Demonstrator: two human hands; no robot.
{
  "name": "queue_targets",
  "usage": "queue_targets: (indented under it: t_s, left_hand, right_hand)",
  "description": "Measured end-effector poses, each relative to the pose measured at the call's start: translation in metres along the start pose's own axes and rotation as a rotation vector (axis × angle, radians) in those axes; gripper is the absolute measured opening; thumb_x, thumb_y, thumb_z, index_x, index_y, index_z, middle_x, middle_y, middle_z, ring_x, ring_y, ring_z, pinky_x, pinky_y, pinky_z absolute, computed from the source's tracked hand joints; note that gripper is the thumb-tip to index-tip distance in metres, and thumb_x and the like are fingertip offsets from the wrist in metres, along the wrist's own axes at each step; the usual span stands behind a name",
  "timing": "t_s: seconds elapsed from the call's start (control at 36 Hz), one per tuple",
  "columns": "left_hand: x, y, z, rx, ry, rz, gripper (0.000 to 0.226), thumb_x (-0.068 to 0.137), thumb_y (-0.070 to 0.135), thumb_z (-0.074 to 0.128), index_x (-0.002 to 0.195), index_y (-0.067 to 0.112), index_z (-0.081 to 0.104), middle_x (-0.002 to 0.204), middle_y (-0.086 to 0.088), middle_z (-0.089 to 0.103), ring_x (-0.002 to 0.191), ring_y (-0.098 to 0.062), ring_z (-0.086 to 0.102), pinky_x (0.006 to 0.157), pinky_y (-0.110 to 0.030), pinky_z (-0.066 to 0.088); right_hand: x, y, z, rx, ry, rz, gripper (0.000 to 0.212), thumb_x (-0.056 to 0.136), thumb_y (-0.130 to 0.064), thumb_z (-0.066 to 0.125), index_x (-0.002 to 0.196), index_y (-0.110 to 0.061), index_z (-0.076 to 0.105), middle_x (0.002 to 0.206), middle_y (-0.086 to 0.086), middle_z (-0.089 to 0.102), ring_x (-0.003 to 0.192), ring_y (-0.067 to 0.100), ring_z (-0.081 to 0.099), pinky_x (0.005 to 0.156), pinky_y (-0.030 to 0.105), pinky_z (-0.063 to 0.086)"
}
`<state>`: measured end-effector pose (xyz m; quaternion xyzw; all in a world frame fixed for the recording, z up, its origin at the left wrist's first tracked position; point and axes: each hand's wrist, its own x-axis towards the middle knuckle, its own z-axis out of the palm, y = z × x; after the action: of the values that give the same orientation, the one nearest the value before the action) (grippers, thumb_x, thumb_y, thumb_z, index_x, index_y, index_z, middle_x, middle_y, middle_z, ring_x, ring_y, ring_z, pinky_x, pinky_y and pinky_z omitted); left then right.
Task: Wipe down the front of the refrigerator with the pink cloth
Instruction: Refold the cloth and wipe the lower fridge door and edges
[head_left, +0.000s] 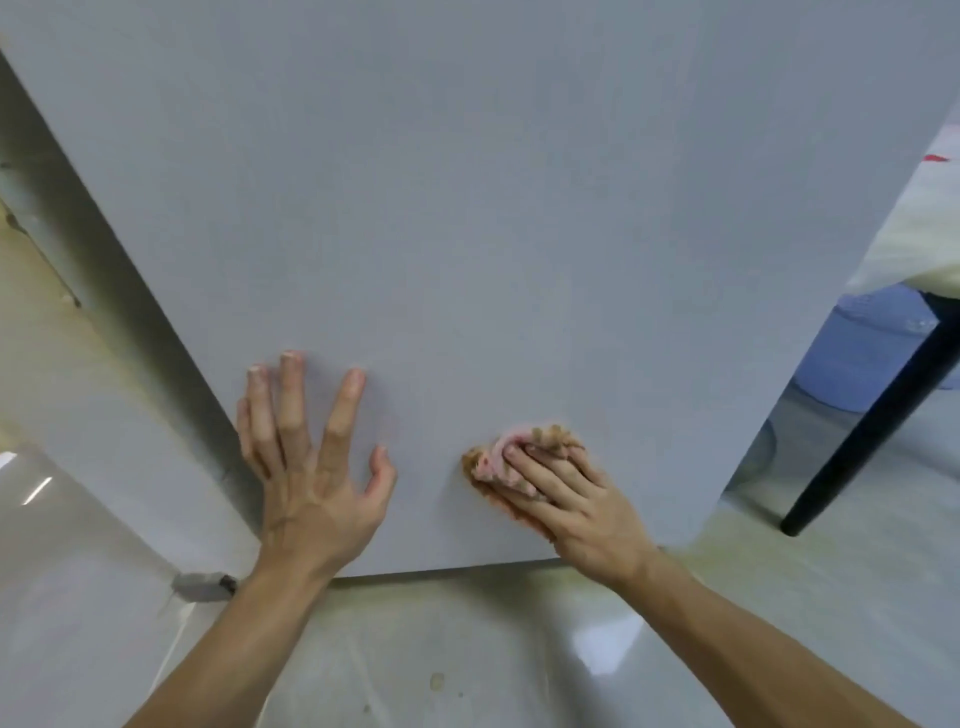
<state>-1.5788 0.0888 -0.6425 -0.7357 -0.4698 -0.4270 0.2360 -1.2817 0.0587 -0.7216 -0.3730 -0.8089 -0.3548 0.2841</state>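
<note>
- The fingers of the right hand are laid close together and almost straight over the pink cloth. The cloth is pressed flat against the door rather than gripped. The thumb is hidden, so its part cannot be told.
- The cloth is bunched into a small wad. It lies low on the front of the refrigerator, right of centre and just above the bottom edge.
- The fingers of the left hand are spread wide apart and straight, with the tips set on the door and nothing held. This hand is placed low, near the door's left edge, and is judged to be a brace.
- The two hands are kept apart, with a bare strip of door between them.
- The step in hand is judged to be the wiping of the lowest band of the door. Whether the large area above has been wiped cannot be told.
- For the next move, steady pressure through flat fingers is called for, with the wad carried sideways along the bottom edge. The left hand must be lifted so that the patch under it can be reached.
- Below the door, a glossy pale floor is seen.
- Far to the right, a black table leg stands clear of the refrigerator.
</note>
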Motion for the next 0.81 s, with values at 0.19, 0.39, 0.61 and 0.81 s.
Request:
queue_targets:
  t_s: [0.19, 0.39, 0.61, 0.81]
  left_hand:
    - [-0.001, 0.003, 0.001, -0.007, 0.022, 0.004, 0.076, 0.087, 0.026, 0.063, 0.157, 0.017, 0.036, 0.167, -0.026, 0.013, 0.159, -0.045, 0.002, 0.123, -0.071, 0.014]
    - [0.011, 0.026, 0.0, -0.02, 0.036, 0.058, 0.083, 0.075, 0.009, 0.06, 0.155, 0.012, 0.037, 0.167, -0.021, 0.016, 0.162, -0.035, 0.003, 0.127, -0.063, 0.011]
    - [0.016, 0.031, 0.001, -0.029, 0.038, 0.059, 0.085, 0.071, 0.005, 0.061, 0.154, 0.011, 0.04, 0.166, -0.022, 0.018, 0.162, -0.036, 0.001, 0.125, -0.067, 0.019]
    - [0.012, 0.016, -0.003, -0.035, 0.017, 0.071, 0.084, 0.078, 0.015, 0.07, 0.155, 0.011, 0.036, 0.167, -0.019, 0.018, 0.163, -0.029, 0.001, 0.125, -0.065, 0.021]
  right_hand:
    - [-0.006, 0.043, -0.04, 0.043, -0.048, 0.055, 0.052, 0.107, -0.007, 0.038, 0.157, -0.021, 0.04, 0.174, -0.001, 0.02, 0.159, 0.019, 0.023, 0.131, 0.039, 0.015]
    - [0.037, 0.098, -0.093, 0.065, 0.185, 0.368, 0.049, 0.111, -0.027, 0.032, 0.158, -0.011, 0.037, 0.168, 0.018, 0.022, 0.161, 0.029, 0.01, 0.13, 0.053, 0.014]
    - [0.114, 0.067, -0.086, 0.3, 0.506, 0.653, 0.063, 0.095, 0.008, 0.044, 0.155, -0.005, 0.035, 0.16, 0.043, 0.023, 0.152, 0.061, 0.01, 0.122, 0.075, 0.004]
    - [0.146, -0.015, -0.046, 0.321, 0.391, 0.33, 0.043, 0.109, -0.016, 0.035, 0.147, -0.01, 0.053, 0.16, 0.023, 0.03, 0.159, 0.029, 0.016, 0.128, 0.052, 0.016]
